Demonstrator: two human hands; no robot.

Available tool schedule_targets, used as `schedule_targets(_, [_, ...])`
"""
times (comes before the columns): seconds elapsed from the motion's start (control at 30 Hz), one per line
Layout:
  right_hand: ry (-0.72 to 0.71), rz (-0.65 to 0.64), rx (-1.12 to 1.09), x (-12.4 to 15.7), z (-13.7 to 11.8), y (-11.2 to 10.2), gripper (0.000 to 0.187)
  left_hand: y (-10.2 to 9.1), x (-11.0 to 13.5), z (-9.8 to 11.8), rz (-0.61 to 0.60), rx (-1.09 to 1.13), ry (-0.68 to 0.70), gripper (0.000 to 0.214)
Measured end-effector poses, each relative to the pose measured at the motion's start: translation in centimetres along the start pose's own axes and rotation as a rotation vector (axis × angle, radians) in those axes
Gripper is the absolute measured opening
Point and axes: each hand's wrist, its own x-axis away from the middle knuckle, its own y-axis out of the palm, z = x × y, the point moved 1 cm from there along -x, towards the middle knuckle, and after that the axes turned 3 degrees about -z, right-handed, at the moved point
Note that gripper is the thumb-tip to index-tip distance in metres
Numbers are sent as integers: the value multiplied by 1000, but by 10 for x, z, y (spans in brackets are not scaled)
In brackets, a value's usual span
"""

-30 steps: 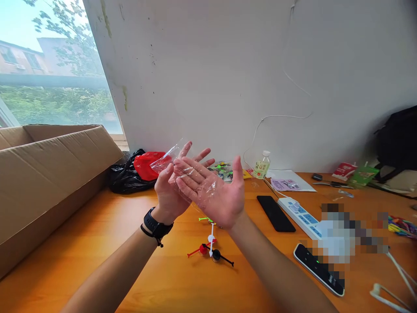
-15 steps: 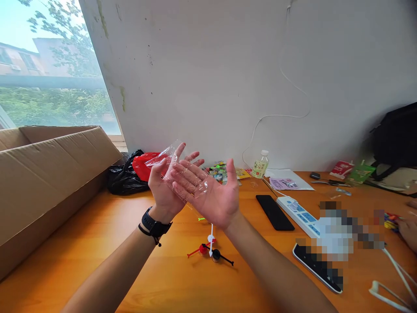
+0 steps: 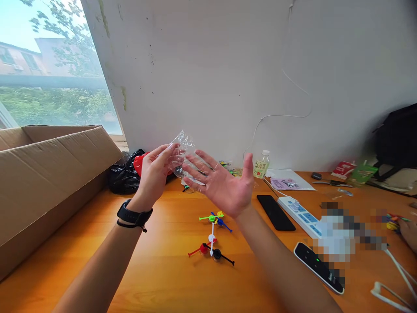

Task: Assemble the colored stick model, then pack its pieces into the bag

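My left hand (image 3: 155,173), with a black watch on its wrist, pinches a crumpled clear plastic bag (image 3: 186,153) held up above the table. My right hand (image 3: 224,184) is open, palm up, fingers spread, with the fingertips touching the bag's lower edge. Below the hands, on the orange table (image 3: 169,269), lie small coloured plastic pieces with thin stems: a green, yellow and blue cluster (image 3: 216,216) and a red, white and black cluster (image 3: 211,251).
A large cardboard box (image 3: 48,174) stands at the left. Black and red bags (image 3: 130,174) lie by the wall. A bottle (image 3: 261,165), a black phone (image 3: 275,212), a power strip (image 3: 301,214), another phone (image 3: 319,267) and a backpack (image 3: 395,141) are at the right. Another person's hand (image 3: 408,232) shows at the right edge.
My hands have drawn apart: the left moved left with the bag, the right slid right and out from over it. The green, yellow and blue cluster on the table has come into sight.
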Motion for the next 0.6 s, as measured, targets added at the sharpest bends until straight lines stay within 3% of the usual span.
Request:
schedule_targets(0.17, [10, -46, 10, 1, -3, -3, 121, 9, 6, -3, -157, 158, -54, 30])
schedule_targets(0.37, [-76, -35, -24, 2, 2, -5, 124, 33, 22, -27, -301, 214, -189, 22])
schedule_targets(0.43, [-100, -58, -103, 3, 0, -6, 124, 35, 24, -32, -353, 184, -202, 28])
schedule_targets(0.5, [-102, -89, -235, 4, -6, -6, 121, 30, 22, -34, -364, 106, -93, 42])
schedule_targets(0.6, [-37, -91, -379, 7, -15, -7, 121, 14, 16, -32, -251, -163, 300, 58])
